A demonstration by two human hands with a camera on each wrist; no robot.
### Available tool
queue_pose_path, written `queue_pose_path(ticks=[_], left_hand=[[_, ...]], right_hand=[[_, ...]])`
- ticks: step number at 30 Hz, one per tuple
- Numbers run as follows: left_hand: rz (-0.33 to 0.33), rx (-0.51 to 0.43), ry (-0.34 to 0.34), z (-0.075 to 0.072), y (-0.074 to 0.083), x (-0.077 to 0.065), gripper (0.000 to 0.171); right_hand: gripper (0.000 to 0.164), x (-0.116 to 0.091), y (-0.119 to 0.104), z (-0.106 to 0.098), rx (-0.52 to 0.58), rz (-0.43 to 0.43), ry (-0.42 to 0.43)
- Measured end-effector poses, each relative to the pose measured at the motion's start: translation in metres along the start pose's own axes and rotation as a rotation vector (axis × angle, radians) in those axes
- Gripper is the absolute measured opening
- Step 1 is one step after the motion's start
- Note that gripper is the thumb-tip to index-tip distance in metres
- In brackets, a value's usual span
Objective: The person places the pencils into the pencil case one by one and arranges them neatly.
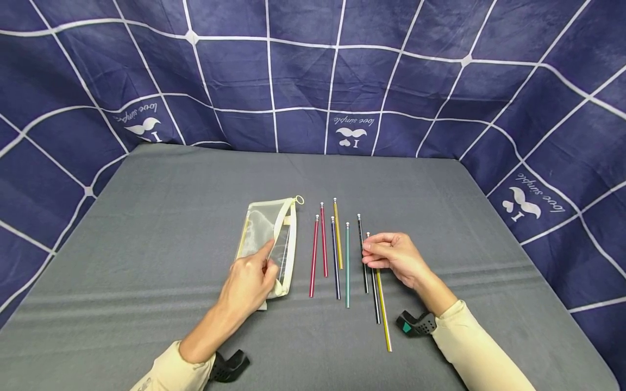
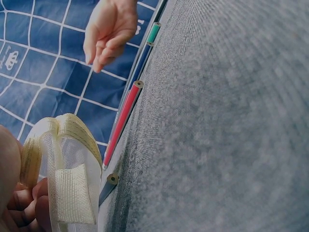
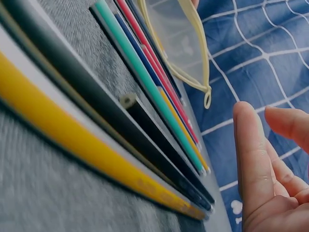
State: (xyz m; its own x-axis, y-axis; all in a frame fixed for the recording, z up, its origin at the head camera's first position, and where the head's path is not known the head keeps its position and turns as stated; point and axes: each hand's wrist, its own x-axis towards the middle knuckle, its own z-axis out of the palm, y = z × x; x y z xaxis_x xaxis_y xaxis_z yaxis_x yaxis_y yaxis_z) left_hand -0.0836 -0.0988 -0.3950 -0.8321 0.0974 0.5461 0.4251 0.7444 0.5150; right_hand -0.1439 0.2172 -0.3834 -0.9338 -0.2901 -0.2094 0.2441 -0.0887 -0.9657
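A mesh pouch with cream edging is gripped near its close end by the left hand, thumb and curled fingers set about the edge while the index finger is extended onto the mesh. Nothing is grasped by the right hand; its fingers are loosely bent, and a gap is left between thumb and index finger in the right wrist view.

The upper end of a yellow pencil is hidden by the right hand in the head view, and part of a dark pencil is covered as well. Part of the left hand is cut off in its own wrist view, where a dark pencil end is seen beside the pouch; whether it lies inside cannot be told.

Between the pouch and the right hand, two red pencils, a blue pencil, a second yellow pencil and a green pencil are laid out on the grey counter. A black pencil is placed just beside the right fingertips.
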Motion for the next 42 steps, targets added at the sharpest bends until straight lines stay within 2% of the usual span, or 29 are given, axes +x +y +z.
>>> queue_pose_path(ticks=[8,13,19,22,26,31,36,42], left_hand=[[0.004,0.001,0.008,0.0,0.0,0.0,0.044],[0.009,0.0,0.016,0.0,-0.001,-0.001,0.044],[0.014,0.002,0.02,-0.001,-0.002,-0.003,0.043],[0.015,0.003,0.027,-0.001,-0.002,-0.004,0.043],[0.01,0.006,0.025,-0.001,-0.001,-0.003,0.043],[-0.005,0.004,0.019,0.0,0.0,-0.003,0.043],[-0.007,0.007,0.02,-0.001,-0.001,-0.004,0.043],[-0.006,0.009,0.015,0.0,0.0,-0.003,0.043]], right_hand=[[0.008,-0.004,0.004,-0.019,-0.064,-0.009,0.044],[0.007,-0.005,0.006,-0.032,-0.223,0.037,0.069],[0.022,-0.009,0.008,-0.041,-0.44,0.156,-0.017],[0.025,-0.011,0.008,-0.04,-0.503,0.176,-0.062],[0.026,-0.013,0.006,-0.04,-0.566,0.179,-0.078],[0.026,-0.015,0.005,-0.04,-0.595,0.186,-0.104],[0.024,-0.016,0.006,-0.04,-0.568,0.183,-0.134],[0.019,-0.017,0.007,-0.04,-0.541,0.179,-0.118]])
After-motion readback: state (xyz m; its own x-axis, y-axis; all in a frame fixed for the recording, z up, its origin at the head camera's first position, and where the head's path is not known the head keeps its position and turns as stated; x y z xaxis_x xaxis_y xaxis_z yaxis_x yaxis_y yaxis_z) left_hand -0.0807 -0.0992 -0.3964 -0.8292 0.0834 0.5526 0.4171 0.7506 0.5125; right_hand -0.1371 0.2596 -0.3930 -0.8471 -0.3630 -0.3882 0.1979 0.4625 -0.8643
